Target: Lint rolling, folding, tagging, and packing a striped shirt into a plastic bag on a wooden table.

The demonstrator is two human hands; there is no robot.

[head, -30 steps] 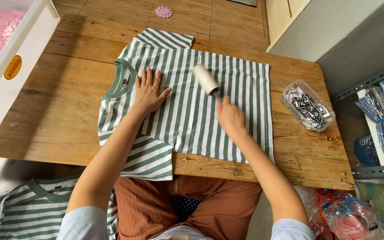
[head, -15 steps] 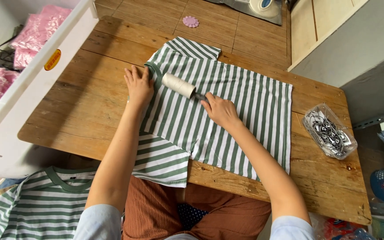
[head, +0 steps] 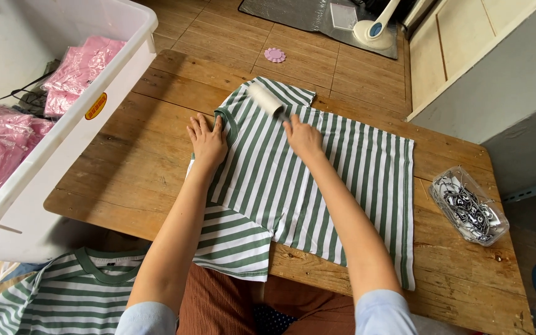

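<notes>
A green-and-white striped T-shirt (head: 336, 180) lies spread flat on a wooden table (head: 125, 167), one sleeve hanging over the near edge. My left hand (head: 206, 138) presses flat on the shirt beside its green collar, fingers apart. My right hand (head: 303, 136) grips the handle of a white lint roller (head: 265, 99), whose roll rests on the far sleeve near the shoulder.
A clear plastic bag of black-and-white tags (head: 468, 205) sits at the table's right. A large white bin (head: 51, 111) with pink packed garments stands left. Another striped shirt (head: 63, 291) lies low at my left. A pink disc (head: 275, 54) lies on the floor.
My right hand has rolled the lint roller further toward the far sleeve. My left hand has stayed flat by the collar. The view has shifted right.
</notes>
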